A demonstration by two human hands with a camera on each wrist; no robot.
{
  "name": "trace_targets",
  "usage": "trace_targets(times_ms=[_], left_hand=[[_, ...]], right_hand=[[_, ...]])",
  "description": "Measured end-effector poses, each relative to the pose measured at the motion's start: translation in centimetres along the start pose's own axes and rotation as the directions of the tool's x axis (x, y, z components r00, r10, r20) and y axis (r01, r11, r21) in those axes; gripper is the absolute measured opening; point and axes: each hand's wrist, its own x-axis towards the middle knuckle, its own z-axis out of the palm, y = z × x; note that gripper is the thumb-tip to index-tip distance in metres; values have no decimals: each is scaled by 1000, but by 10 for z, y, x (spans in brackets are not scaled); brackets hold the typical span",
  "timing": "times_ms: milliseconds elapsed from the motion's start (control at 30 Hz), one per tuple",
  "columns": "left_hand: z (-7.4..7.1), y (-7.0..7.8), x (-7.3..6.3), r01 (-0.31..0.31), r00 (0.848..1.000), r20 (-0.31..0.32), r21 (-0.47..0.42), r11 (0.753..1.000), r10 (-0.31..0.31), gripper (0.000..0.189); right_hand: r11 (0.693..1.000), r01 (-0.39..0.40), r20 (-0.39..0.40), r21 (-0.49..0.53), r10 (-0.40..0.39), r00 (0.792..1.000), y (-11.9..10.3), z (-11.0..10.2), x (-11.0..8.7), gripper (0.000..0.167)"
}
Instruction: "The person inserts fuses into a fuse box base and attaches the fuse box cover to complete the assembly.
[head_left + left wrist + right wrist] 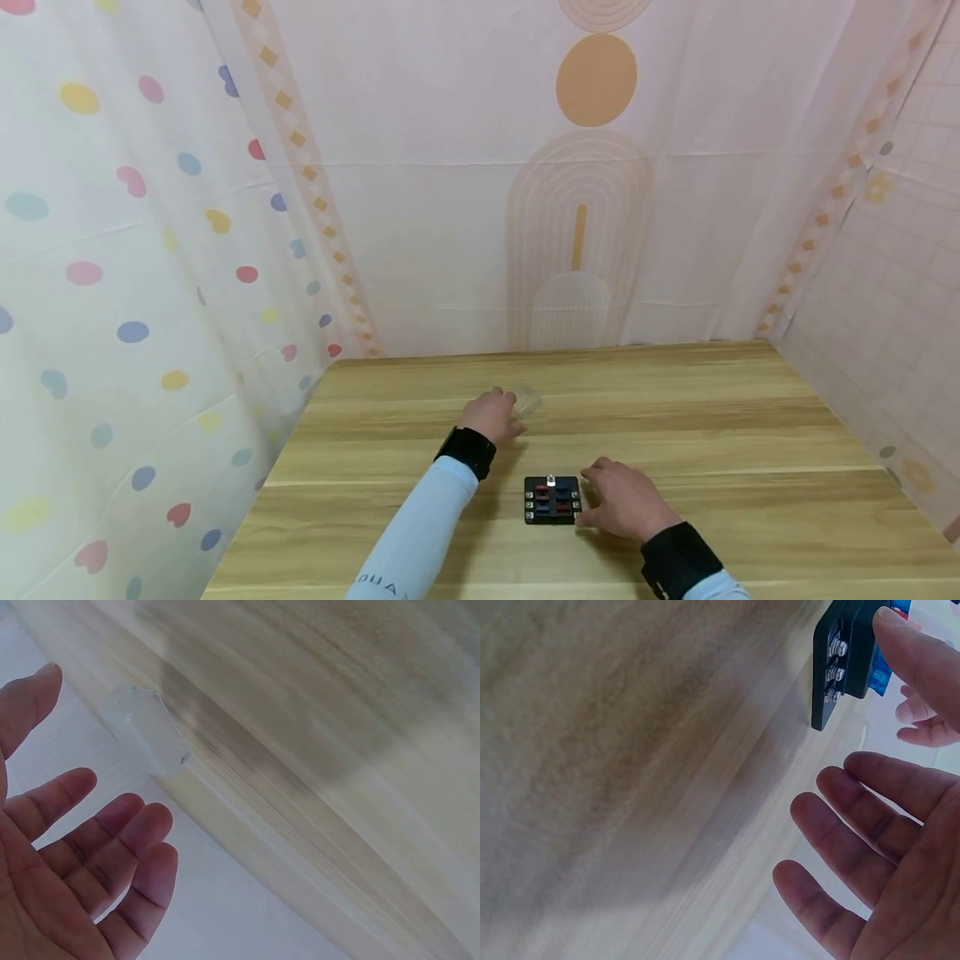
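Note:
A black fuse block (552, 501) with red and blue blade fuses and screw terminals lies on the table in front of me. Just to its right is my right hand (624, 500), fingers spread and relaxed, the thumb near the block's edge. In the right wrist view the block (845, 660) stands beyond that thumb. Farther back, my left hand (492, 416) reaches out beside a clear plastic cover (527, 400). The left wrist view has the cover (146, 731) past loosely bent fingertips (154, 862), with a gap between them and nothing in the palm.
The wood-grain table (360, 467) runs back to a patterned curtain (442, 250). A dotted curtain (150, 375) hangs along the left side and a checked one (870, 333) along the right.

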Motion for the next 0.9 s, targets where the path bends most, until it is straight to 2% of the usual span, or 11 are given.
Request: trace_targets(times_ms=[167, 400, 900], left_hand=[[2, 2, 6, 6, 1000, -13, 10, 1000, -6, 43], [6, 4, 15, 30, 999, -15, 22, 999, -30, 46], [3, 9, 26, 30, 1000, -6, 38, 999, -30, 48]], right_hand=[[1000, -5, 0, 5, 5, 1000, 0, -1, -1, 66], [1000, -5, -3, 4, 5, 1000, 0, -1, -1, 66], [1000, -4, 9, 0, 4, 1000, 2, 0, 0, 65]])
